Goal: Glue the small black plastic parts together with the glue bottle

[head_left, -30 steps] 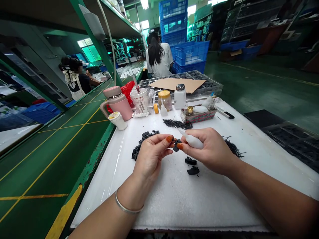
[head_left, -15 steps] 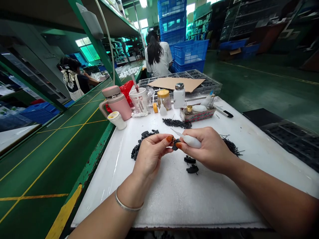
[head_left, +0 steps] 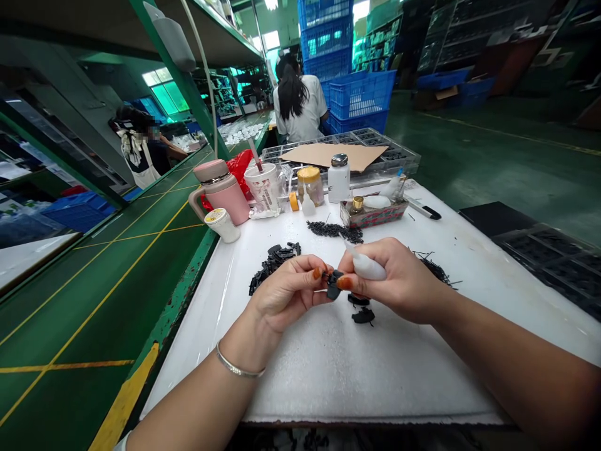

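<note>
Between my two hands is a small black plastic part [head_left: 333,285], held over the white work surface [head_left: 300,369]. My left hand [head_left: 286,291] pinches its left side with thumb and fingers. My right hand [head_left: 397,275] is closed round a white squeeze bottle [head_left: 369,267] whose thin nozzle points up and to the left, and its thumb and fingertips also grip the black part's right side. Just below my right fingers lie two similar black parts [head_left: 363,315]. A heap of black parts [head_left: 275,263] sits behind my left hand, partly covered by it.
Small black pieces [head_left: 334,231] lie in a pile beyond my hands; thin black pins [head_left: 432,269] lie at right. A pink mug [head_left: 228,197], a plastic cup [head_left: 263,186], a white bottle [head_left: 339,180], a small box [head_left: 375,213] and a knife [head_left: 424,208] stand or lie farther back.
My hands have tipped the black part so that more of its flat face shows. The bottle has shifted slightly right, its nozzle pointing more upward.
</note>
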Tool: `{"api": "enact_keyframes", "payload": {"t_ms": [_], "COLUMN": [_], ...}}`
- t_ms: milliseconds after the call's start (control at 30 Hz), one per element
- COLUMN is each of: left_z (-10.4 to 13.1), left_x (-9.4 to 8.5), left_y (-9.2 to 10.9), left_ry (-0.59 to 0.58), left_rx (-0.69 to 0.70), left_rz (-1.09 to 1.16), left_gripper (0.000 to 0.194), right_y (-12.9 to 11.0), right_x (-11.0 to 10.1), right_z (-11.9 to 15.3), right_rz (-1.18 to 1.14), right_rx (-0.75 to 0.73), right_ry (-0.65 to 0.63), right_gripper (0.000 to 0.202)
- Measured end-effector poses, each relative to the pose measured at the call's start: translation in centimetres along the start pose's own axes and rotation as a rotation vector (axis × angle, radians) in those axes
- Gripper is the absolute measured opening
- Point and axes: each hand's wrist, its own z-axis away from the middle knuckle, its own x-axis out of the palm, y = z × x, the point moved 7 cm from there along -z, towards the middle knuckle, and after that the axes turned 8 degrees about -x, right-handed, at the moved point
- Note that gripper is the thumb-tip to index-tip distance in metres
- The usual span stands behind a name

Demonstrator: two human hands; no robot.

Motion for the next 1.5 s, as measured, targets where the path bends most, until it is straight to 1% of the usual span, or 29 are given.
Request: {"api": "enact_keyframes", "payload": {"t_ms": [200,333,467,600,733,800,833,900,967,1067,1167,1233,1300,1400,1467,1500], "left_z": [0.0,0.2,0.1,0.0,-0.1,-0.1,-0.1,0.0,0.6,2.4,4.0,4.6,4.6,3.4,2.8,2.6], "left_x": [0.1,0.3,0.4,0.1,0.2,0.3,0.2,-0.2,-1.0,-2.5,-4.1,-4.6,-4.5,-3.7,-3.5,-3.5], "left_y": [-0.6,-0.8,-0.8,-0.9,-1.1,-1.0,-0.8,0.4,2.4,6.0,8.5,9.3,9.3,7.6,6.3,5.8], "left_ry": [-0.060,-0.105,-0.108,-0.087,-0.113,-0.112,-0.089,0.011,0.138,0.289,0.396,0.468,0.523,0.511,0.498,0.501], "left_rx": [-0.068,-0.104,-0.129,-0.138,-0.148,-0.134,-0.110,-0.010,0.147,0.374,0.485,0.496,0.438,0.219,0.080,0.036], "left_rz": [-0.015,-0.012,-0.030,-0.056,-0.043,-0.059,-0.088,-0.185,-0.267,-0.288,-0.327,-0.452,-0.699,-1.161,-1.422,-1.533], "left_gripper": [0.034,0.028,0.026,0.023,0.025,0.025,0.025,0.026,0.028,0.031,0.027,0.025,0.022,0.017,0.015,0.015], "right_y": [-0.7,-1.1,-1.8,-2.4,-2.1,-1.7,-1.4,-0.6,0.5,2.1,3.5,4.1,4.5,4.5,4.4,4.4], "right_x": [0.0,0.2,0.3,0.4,0.5,0.4,0.2,-0.6,-1.1,-0.8,-0.2,-0.1,-0.7,-2.7,-4.5,-5.4], "right_z": [0.1,0.3,0.3,0.3,0.2,0.1,0.0,-0.1,0.0,0.4,0.9,1.0,0.9,0.7,0.6,0.7], "right_rz": [0.154,0.202,0.292,0.360,0.304,0.259,0.237,0.190,0.140,0.096,0.118,0.177,0.240,0.330,0.401,0.441], "right_rx": [-0.075,-0.133,-0.215,-0.256,-0.219,-0.164,-0.125,-0.027,0.080,0.224,0.317,0.351,0.380,0.407,0.399,0.397], "right_ry": [-0.079,-0.125,-0.105,-0.069,-0.070,-0.085,-0.080,-0.056,-0.081,-0.240,-0.385,-0.433,-0.431,-0.358,-0.296,-0.272], "right_gripper": [0.025,0.024,0.018,0.013,0.014,0.017,0.019,0.019,0.019,0.019,0.016,0.018,0.024,0.030,0.033,0.033]}}
